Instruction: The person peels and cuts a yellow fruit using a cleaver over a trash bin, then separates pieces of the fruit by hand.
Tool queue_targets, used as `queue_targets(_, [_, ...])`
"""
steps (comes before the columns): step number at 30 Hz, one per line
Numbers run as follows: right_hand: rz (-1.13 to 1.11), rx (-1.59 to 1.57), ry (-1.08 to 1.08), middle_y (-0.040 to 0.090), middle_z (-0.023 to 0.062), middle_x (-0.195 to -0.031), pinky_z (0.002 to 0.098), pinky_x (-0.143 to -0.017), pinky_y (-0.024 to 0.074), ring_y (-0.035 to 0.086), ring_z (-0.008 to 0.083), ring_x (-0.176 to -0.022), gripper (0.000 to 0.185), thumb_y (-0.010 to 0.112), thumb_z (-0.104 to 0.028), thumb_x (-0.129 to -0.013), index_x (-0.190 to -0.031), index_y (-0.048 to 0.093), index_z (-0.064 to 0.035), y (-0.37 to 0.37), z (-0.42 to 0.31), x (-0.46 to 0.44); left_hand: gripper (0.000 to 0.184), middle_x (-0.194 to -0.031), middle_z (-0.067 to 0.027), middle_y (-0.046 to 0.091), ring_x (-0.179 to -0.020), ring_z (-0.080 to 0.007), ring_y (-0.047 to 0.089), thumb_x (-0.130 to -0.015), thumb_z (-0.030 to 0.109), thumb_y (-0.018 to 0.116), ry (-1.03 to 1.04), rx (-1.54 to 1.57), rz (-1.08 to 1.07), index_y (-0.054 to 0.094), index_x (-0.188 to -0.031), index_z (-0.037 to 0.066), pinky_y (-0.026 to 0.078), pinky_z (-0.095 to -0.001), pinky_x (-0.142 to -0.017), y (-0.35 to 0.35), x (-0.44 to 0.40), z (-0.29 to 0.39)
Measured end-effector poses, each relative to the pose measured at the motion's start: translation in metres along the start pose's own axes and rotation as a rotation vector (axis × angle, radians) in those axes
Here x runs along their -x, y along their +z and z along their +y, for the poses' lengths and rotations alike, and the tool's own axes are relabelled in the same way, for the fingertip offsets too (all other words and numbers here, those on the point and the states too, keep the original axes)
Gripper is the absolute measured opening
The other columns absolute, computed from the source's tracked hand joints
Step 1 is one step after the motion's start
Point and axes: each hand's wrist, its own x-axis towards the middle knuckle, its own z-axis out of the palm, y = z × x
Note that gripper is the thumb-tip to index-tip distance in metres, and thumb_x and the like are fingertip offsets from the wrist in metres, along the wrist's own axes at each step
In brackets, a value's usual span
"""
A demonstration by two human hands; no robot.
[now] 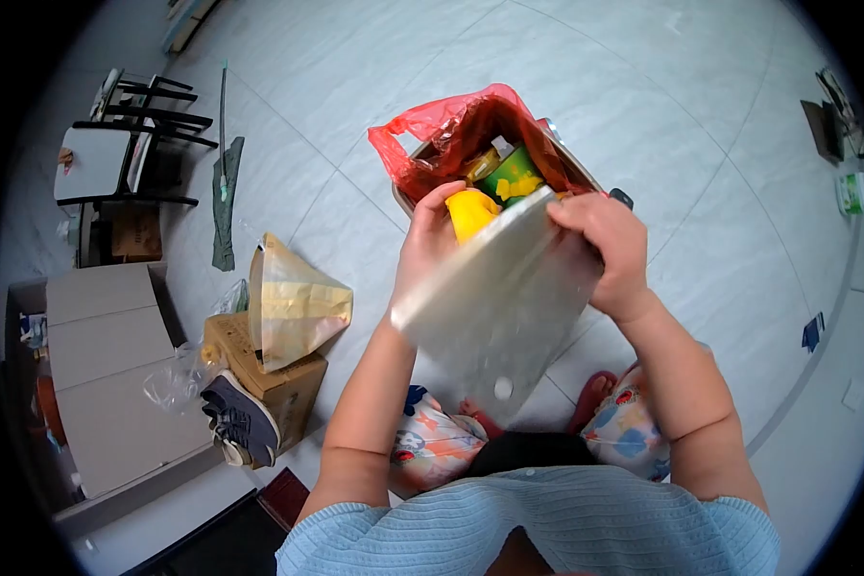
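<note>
A flat, translucent whitish pouch (499, 307) with a round white button near its lower end is tilted in front of me. My right hand (605, 250) grips its upper right edge, thumb on top. My left hand (430, 240) is at its upper left side, fingers curled against a yellow, soft-looking thing (471, 213); the pouch hides part of both. Just beyond my hands stands a bin (571, 165) lined with a red plastic bag (422, 125). Inside the bin lie a green and yellow container (514, 175) and other small items.
To the left are a cardboard box (302, 389), a beige paper-like bag (302, 302), dark shoes (242, 413) and a large grey carton (106, 355). A folded green umbrella-like thing (226, 202) lies on the tiled floor near chairs (101, 158). A white-green tub (852, 194) stands far right.
</note>
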Motion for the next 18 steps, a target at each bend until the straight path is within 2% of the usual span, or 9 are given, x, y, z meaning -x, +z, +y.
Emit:
queue_targets(1, [0.003, -0.001, -0.002, 0.066, 0.0085, -0.082, 0.0351, -0.064, 0.0483, 0.065, 0.0264, -0.074, 0.033, 0.073, -0.013, -0.065, -0.098, 0.068, -0.0080, 0.001, -0.002, 0.000, 0.068, -0.124, -0.0126, 0.051, -0.117, -0.0234, 0.053, -0.078, -0.010, 0.071, -0.003, 0.030, 0.013, 0.036, -0.136, 0.002, 0.045, -0.0377, -0.102, 0.008, 0.002, 0.006])
queue_targets(3, [-0.058, 0.048, -0.094, 0.065, 0.0080, -0.083, 0.0371, -0.066, 0.0478, 0.064, 0.0261, -0.076, 0.035, 0.074, -0.017, -0.065, -0.098, 0.068, -0.0095, 0.003, -0.009, 0.003, 0.072, -0.123, -0.0121, 0.052, -0.116, -0.0229, 0.054, -0.076, -0.010, 0.074, -0.009, -0.024, 0.028, 0.035, -0.137, 0.002, 0.045, -0.0373, -0.101, 0.014, 0.004, 0.009])
queue_targets(7, [-0.093, 0.077, -0.100, 0.063, 0.0070, -0.083, 0.0365, -0.066, 0.0464, 0.063, 0.0243, -0.076, 0.036, 0.074, -0.021, -0.066, -0.099, 0.068, -0.0104, 0.006, -0.017, 0.005, 0.073, -0.124, -0.0121, 0.052, -0.117, -0.0233, 0.055, -0.076, -0.009, 0.074, -0.004, -0.082, 0.030, 0.035, -0.137, 0.002, 0.046, -0.0373, -0.102, 0.013, 0.005, 0.008])
queue_targets(13, [-0.091, 0.054, -0.123, 0.062, 0.0060, -0.083, 0.0362, -0.063, 0.0450, 0.062, 0.0243, -0.074, 0.036, 0.072, -0.020, -0.065, -0.100, 0.069, -0.0103, 0.009, -0.023, 0.007, 0.065, -0.130, -0.0130, 0.052, -0.122, -0.0249, 0.055, -0.083, -0.006, 0.069, -0.066, 0.064, 0.076, 0.035, -0.138, 0.001, 0.045, -0.0366, -0.103, 0.011, 0.003, 0.003])
queue_targets(16, [-0.110, 0.059, -0.131, 0.061, 0.0060, -0.085, 0.0365, -0.064, 0.0451, 0.062, 0.0244, -0.074, 0.035, 0.070, -0.018, -0.066, -0.100, 0.069, -0.0097, 0.011, -0.025, 0.009, 0.056, -0.133, -0.0125, 0.051, -0.124, -0.0251, 0.054, -0.089, 0.000, 0.063, -0.056, 0.131, 0.033, 0.036, -0.139, 0.001, 0.045, -0.0352, -0.104, 0.008, 0.003, 0.000])
queue_targets(18, [-0.117, 0.063, -0.131, 0.061, 0.0062, -0.085, 0.0367, -0.065, 0.0452, 0.062, 0.0245, -0.075, 0.035, 0.069, -0.017, -0.066, -0.101, 0.069, -0.0095, 0.011, -0.026, 0.010, 0.055, -0.135, -0.0125, 0.051, -0.124, -0.0244, 0.054, -0.093, 0.013, 0.063, -0.093, 0.218, -0.021, 0.037, -0.139, 0.000, 0.044, -0.0345, -0.104, 0.010, 0.004, 0.000])
